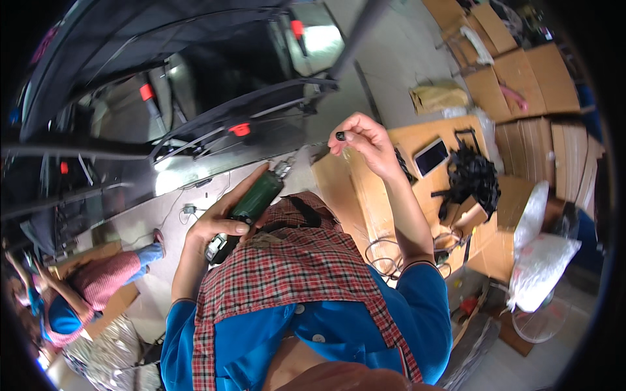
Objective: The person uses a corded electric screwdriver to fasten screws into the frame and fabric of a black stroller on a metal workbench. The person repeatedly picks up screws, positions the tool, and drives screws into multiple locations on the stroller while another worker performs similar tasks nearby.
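Apron [274, 264]: red check, over a blue shirt [417, 306].
Frame [85, 146]: black, with red clips [239, 130], filling the upper left.
Cartons [551, 75]: open, at upper right; one has a pink strip [514, 98] in it, other contents unclear.
Bag [538, 274]: white plastic, contents hidden, reddish print too small to read.
Straps [479, 173]: black heap on the table [362, 195], beside a phone [432, 158].
Tool [255, 197]: green, left hand [218, 225] wrapped around it.
Piece [340, 136]: small, black, pinched between right hand [365, 140] thumb and finger, apart from the tool's tip.
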